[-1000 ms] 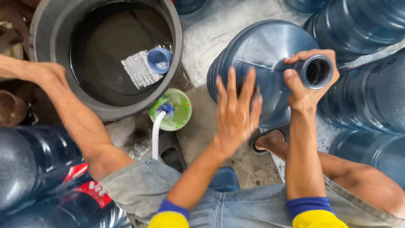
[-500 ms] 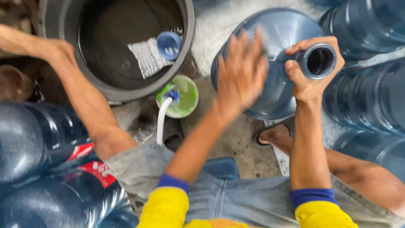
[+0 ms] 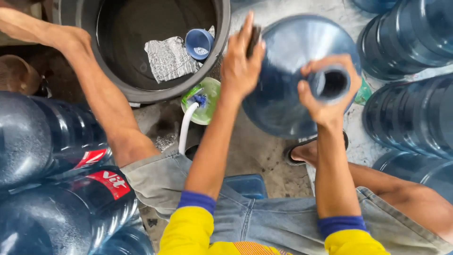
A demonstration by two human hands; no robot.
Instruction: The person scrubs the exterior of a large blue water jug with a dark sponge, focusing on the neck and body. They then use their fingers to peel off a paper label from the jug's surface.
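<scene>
I have the big blue water jug (image 3: 288,80) at centre right of the frame, tipped with its mouth toward me. My right hand (image 3: 325,92) has its fingers closed around the neck; my left hand (image 3: 241,61) presses a dark scrub pad (image 3: 255,40) against the shoulder, fingers closed on it. Wet, smooth and bulky, it looks slippery; the neck is the surest hold.
</scene>
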